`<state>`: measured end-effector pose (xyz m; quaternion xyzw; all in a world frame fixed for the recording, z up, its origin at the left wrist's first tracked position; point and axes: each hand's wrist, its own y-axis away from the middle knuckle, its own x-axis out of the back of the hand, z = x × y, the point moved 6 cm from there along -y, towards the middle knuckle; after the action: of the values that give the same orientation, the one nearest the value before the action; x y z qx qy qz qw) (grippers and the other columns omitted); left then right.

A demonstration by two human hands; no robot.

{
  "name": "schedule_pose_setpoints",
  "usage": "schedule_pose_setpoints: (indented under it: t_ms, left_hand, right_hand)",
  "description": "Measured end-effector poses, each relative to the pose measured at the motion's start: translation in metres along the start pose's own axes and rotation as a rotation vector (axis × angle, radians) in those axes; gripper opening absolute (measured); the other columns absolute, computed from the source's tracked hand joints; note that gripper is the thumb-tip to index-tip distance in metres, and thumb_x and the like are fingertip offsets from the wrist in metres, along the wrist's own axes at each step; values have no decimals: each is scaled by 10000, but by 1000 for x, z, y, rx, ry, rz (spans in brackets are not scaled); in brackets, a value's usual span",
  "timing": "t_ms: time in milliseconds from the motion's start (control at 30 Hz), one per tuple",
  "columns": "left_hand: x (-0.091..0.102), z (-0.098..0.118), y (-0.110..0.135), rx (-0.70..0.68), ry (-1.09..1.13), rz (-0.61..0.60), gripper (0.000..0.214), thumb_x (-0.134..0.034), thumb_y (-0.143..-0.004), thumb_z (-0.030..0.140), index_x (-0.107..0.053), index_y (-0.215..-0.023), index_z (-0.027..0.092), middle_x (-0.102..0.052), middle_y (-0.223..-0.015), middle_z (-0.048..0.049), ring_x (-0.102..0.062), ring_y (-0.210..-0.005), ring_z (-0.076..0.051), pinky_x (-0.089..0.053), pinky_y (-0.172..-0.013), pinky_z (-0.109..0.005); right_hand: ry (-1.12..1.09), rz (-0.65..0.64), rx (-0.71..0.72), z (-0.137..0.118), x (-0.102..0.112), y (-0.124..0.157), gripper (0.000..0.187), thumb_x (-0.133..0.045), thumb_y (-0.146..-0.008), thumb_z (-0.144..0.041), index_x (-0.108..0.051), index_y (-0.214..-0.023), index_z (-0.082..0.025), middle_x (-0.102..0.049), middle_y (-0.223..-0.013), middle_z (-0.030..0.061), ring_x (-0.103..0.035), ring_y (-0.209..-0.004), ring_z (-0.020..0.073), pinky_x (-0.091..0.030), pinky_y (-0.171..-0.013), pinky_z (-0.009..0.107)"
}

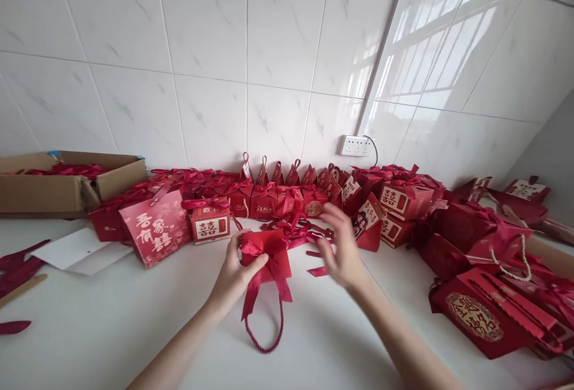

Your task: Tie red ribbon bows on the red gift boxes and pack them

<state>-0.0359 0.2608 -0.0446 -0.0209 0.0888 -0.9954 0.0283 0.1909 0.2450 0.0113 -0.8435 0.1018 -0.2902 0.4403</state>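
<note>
My left hand [242, 264] grips a small red gift box [277, 258] over the white table, thumb pressed on its near side and fingers behind. A dark pink ribbon [255, 294] is tied in a bow on the box, its tails hanging down. From the box a twisted cord handle [264, 349] loops toward me onto the table. My right hand [338, 249] is raised to the right of the box, apart from it, fingers spread and slightly blurred, with nothing seen in it. Loose ribbons [309, 235] lie behind the box.
Rows of red gift boxes [269, 206] stand along the tiled wall. A cardboard carton [42, 195] holds more ribbon at the left. A white card [85, 251] lies nearby. Larger boxes [482, 318] fill the right side. A power strip [355, 145] is on the wall.
</note>
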Motion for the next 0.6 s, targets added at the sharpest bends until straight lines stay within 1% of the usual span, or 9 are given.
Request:
schedule_pose_setpoints:
  t_ms: [67, 100, 167, 233, 267, 333, 400, 500, 600]
  left_hand:
    - [0, -1, -1, -8, -4, -6, 550, -692, -681, 375, -454, -1157, 231, -618, -1055, -61, -599, -1010, -238, -458, -919, -396]
    - [-1, -2, -2, -17, -1, -14, 550, -691, -683, 375, -449, -1154, 227, -614, -1054, -60, -599, -1004, -234, -457, -919, -392]
    - [-2, -2, -3, -36, 5, -26, 552, -691, -681, 374, -438, -1147, 219, -602, -1065, -59, -595, -999, -225, -453, -919, -382]
    - [-4, -3, -3, -38, 11, -36, 551, -691, -680, 371, -430, -1141, 217, -588, -1082, -58, -588, -1006, -216, -448, -921, -370]
    - [-5, -3, -2, -33, 15, -39, 552, -691, -680, 367, -426, -1140, 218, -584, -1084, -57, -587, -1008, -213, -446, -921, -366]
    - [-6, -3, -2, -25, 24, -48, 556, -696, -675, 356, -422, -1139, 219, -585, -1072, -53, -588, -1003, -209, -443, -920, -361]
    - [-6, -4, -1, -29, 33, -48, 564, -705, -665, 340, -424, -1139, 219, -592, -1054, -53, -593, -994, -209, -445, -911, -357]
    - [-5, -6, -1, -35, 24, -33, 584, -710, -665, 325, -420, -1159, 218, -588, -1065, -65, -586, -1011, -217, -444, -909, -362]
    - [-4, -7, -1, -44, 12, -34, 589, -700, -684, 332, -406, -1181, 219, -568, -1111, -77, -561, -1059, -230, -430, -932, -374]
  right_hand:
    - [-160, -276, -138, 21, -44, 20, 422, -517, -865, -412, -480, -1257, -260, -389, -1423, 114, -378, -1309, 318, -409, -1006, 523]
    - [-211, -392, -190, 28, -60, 30, 396, -538, -851, -433, -525, -1208, -260, -446, -1375, 115, -429, -1268, 319, -417, -992, 529]
    - [-254, -466, -242, 38, -74, 43, 295, -551, -837, -469, -625, -1022, -251, -562, -1221, 114, -543, -1128, 310, -442, -954, 525]
    - [-271, -463, -280, 41, -75, 47, 284, -524, -850, -496, -640, -926, -248, -609, -1095, 106, -584, -1031, 291, -458, -925, 514]
    - [-280, -453, -299, 39, -74, 47, 310, -480, -872, -507, -624, -966, -249, -606, -1091, 105, -583, -1029, 282, -466, -913, 507]
    - [-336, -412, -349, 31, -73, 44, 384, -377, -916, -522, -523, -1154, -258, -559, -1201, 108, -549, -1108, 267, -467, -922, 494]
    - [-436, -356, -425, 18, -76, 42, 450, -328, -928, -540, -379, -1285, -272, -442, -1362, 109, -468, -1229, 256, -443, -965, 482]
    - [-592, -308, -505, -2, -87, 42, 485, -379, -905, -558, -324, -1298, -279, -392, -1408, 101, -390, -1302, 247, -383, -1034, 460]
    - [-625, -299, -467, -15, -94, 44, 531, -497, -869, -502, -300, -1308, -276, -425, -1371, 97, -390, -1296, 248, -343, -1068, 452]
